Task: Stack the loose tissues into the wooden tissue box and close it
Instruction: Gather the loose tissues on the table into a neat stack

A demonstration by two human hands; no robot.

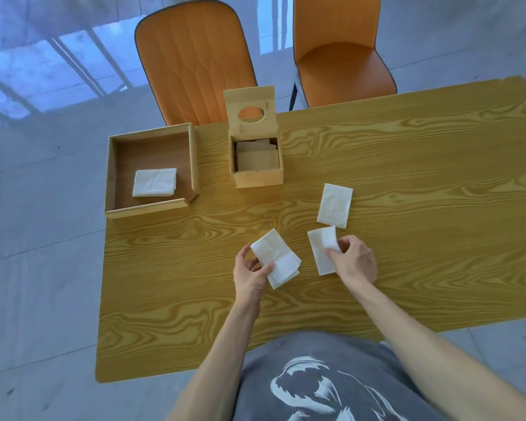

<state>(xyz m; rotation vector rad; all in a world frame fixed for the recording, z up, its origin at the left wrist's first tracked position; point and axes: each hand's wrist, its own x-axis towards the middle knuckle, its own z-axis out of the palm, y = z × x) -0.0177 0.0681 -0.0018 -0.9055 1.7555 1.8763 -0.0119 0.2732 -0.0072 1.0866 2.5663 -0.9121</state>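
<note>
Two wooden containers stand at the far side of my counter (pixel 407 177). One is the wooden tissue box (pixel 257 168), its lid (pixel 249 109) with the round hole tipped up and back, and a few folded tissues (pixel 257 158) already lying inside, in shadow. Left of it, well apart, sits a shallow wooden tray (pixel 152 205) with a single folded tissue (pixel 154 182) on its floor.

My left hand (pixel 251 276) has its fingers (pixel 266 269) closed on a small stack of tissues (pixel 276 257), pinched at one corner. My right hand (pixel 354 258) presses down on another tissue (pixel 321 247) lying on the counter, fingers curled and lifting its near corner. One more loose tissue (pixel 334 205) lies flat just beyond that one, between my right hand and the box. Nothing stands between my hands and the open box. Behind the counter are two orange chairs (pixel 195 62).
</note>
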